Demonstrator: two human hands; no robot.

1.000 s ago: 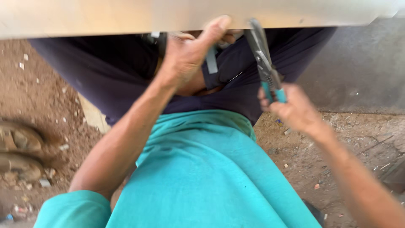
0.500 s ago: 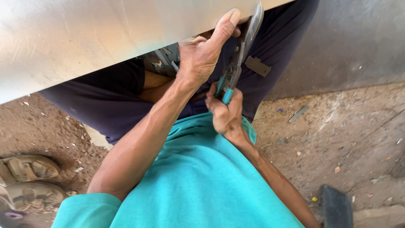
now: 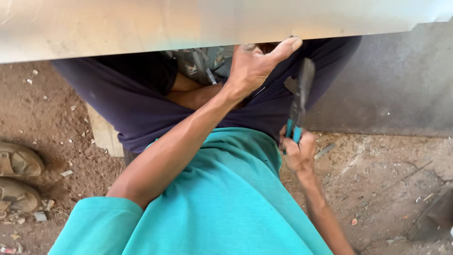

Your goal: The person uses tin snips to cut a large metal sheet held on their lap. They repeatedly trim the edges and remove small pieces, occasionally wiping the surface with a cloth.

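Observation:
A wide shiny metal sheet (image 3: 141, 23) spans the top of the head view. My left hand (image 3: 257, 63) reaches up and grips its lower edge, thumb pressed against the underside. My right hand (image 3: 298, 151) is closed around the teal handles of metal snips (image 3: 298, 101), whose dark blades point up toward the sheet edge, just right of my left hand. The blade tips stop a little below the sheet. My teal shirt and dark trousers fill the middle of the view.
Small metal offcuts (image 3: 203, 63) lie between my knees under the sheet. A pair of worn sandals (image 3: 19, 179) rests on the dirt at the left. A grey wall (image 3: 401, 89) stands at right, with a wooden block (image 3: 104, 132) under my leg.
My right hand with the snips has dropped down and away from the sheet edge. The sheet now lies level across the top, and my left hand keeps its grip on the edge.

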